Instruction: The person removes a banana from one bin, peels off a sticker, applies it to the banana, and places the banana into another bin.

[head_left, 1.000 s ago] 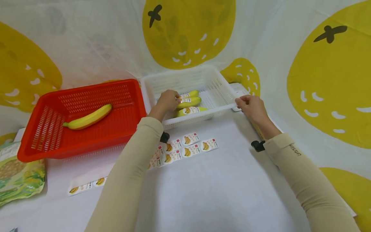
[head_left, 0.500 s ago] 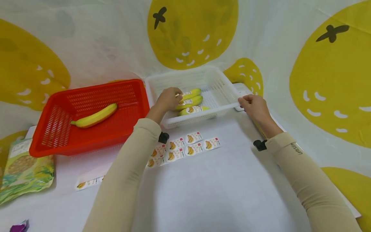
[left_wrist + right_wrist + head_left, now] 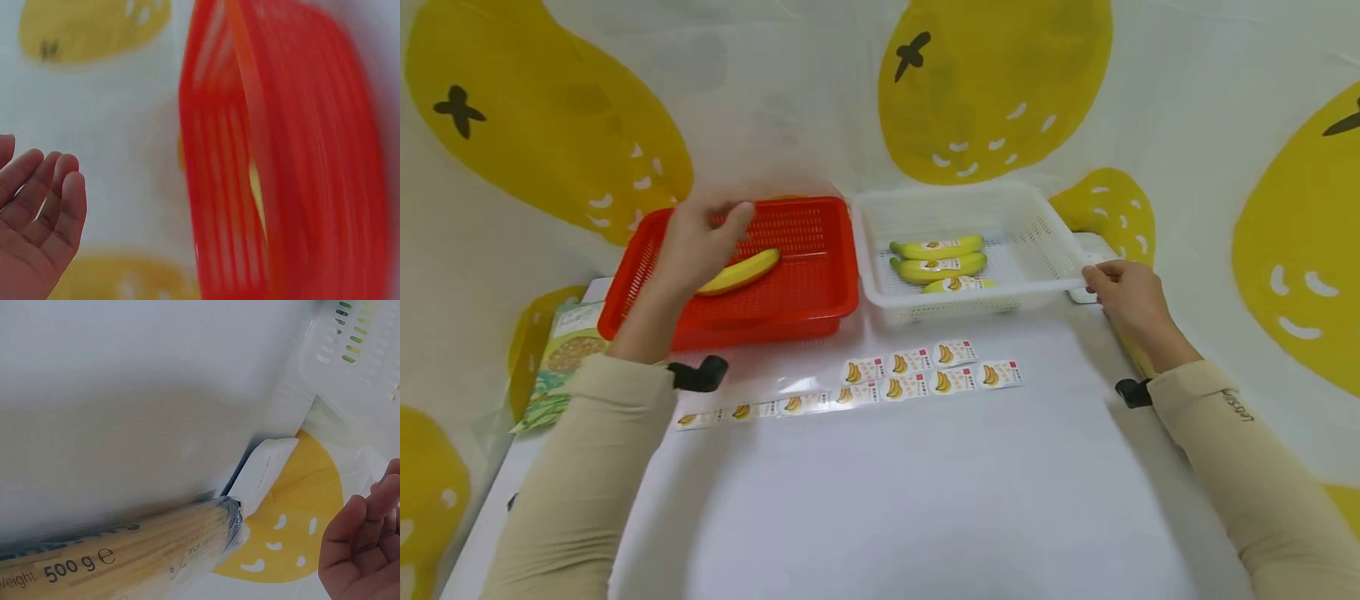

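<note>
My left hand (image 3: 696, 246) is over the red plastic basket (image 3: 844, 292), its fingers loosely bent and holding nothing. In the left wrist view its fingers are spread slightly apart beside the basket. One banana (image 3: 751, 271) without a visible label lies in the red basket. My right hand (image 3: 1131, 304) pinches the front right corner of the white plastic basket (image 3: 947, 208). Inside that basket are a rear banana (image 3: 970, 244), a middle banana (image 3: 973, 263) and a front banana (image 3: 988, 284), each with a label on it. The right wrist view shows only part of the right fingers.
Rows of banana stickers (image 3: 951, 381) lie on the white table in front of the baskets. A plastic bag of grain (image 3: 576, 350) is at the left. A clear packet of long pasta (image 3: 125, 550) and a white object (image 3: 265, 472) lie near my right wrist.
My left hand has left the labelled bananas in the white basket and moved left over the red one. The right hand keeps its hold on the rim. The head view has turned left.
</note>
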Available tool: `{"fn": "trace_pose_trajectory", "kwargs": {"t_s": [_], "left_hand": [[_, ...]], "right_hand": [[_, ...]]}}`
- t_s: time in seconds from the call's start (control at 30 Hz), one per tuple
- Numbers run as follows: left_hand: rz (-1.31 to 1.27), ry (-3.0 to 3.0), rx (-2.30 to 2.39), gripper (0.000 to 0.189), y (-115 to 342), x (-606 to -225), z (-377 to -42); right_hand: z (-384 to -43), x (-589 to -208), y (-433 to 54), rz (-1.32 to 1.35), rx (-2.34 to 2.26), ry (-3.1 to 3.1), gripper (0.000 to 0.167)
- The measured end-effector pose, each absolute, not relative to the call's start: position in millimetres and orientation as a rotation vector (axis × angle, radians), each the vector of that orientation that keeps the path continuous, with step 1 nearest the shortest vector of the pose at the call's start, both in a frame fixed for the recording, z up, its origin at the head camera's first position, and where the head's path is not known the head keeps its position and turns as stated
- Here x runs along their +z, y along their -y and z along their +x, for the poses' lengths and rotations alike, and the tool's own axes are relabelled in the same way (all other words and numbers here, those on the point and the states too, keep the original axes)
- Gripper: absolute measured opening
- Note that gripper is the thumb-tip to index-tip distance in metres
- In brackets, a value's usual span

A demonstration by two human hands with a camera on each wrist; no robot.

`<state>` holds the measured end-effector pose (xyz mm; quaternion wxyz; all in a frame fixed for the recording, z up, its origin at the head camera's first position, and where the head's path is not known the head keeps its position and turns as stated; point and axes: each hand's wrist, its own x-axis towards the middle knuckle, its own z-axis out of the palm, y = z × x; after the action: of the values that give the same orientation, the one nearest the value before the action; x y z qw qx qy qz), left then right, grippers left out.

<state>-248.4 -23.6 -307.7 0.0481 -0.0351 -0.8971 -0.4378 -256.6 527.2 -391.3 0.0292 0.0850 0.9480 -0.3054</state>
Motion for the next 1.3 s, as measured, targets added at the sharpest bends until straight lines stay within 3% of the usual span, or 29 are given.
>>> {"fn": "trace_pose_trajectory", "kwargs": {"t_s": [0.13,0.23,0.37,0.6,0.83,1.3], "left_hand": [[0.185,2.665,-1.425,0.057,105.0,-309.2,-205.6],[0.372,2.559,-1.598,0.054,156.0,-321.5,-173.8],[0.606,2.422,-1.848,0.053,190.6,-345.7,-146.0],[0.720,2.539,-1.845,0.076,178.6,-376.8,-149.0],[0.777,2.353,-1.947,0.059,175.6,-383.9,-144.8],[0.826,2.241,-1.947,0.046,173.3,-388.8,-152.9]], "right_hand": [[-257.1,-392.2,-532.1,0.260,-0.920,-2.928,0.065],[-259.7,-393.6,-533.5,0.245,-0.921,-2.935,0.064],[-261.6,-393.1,-536.1,0.228,-0.922,-2.924,0.066],[-257.3,-386.7,-544.6,0.257,-0.847,-2.904,0.068],[-262.3,-386.4,-533.1,0.275,-0.805,-2.856,0.070],[-264.8,-388.7,-536.1,0.263,-0.796,-2.851,0.075]]}}
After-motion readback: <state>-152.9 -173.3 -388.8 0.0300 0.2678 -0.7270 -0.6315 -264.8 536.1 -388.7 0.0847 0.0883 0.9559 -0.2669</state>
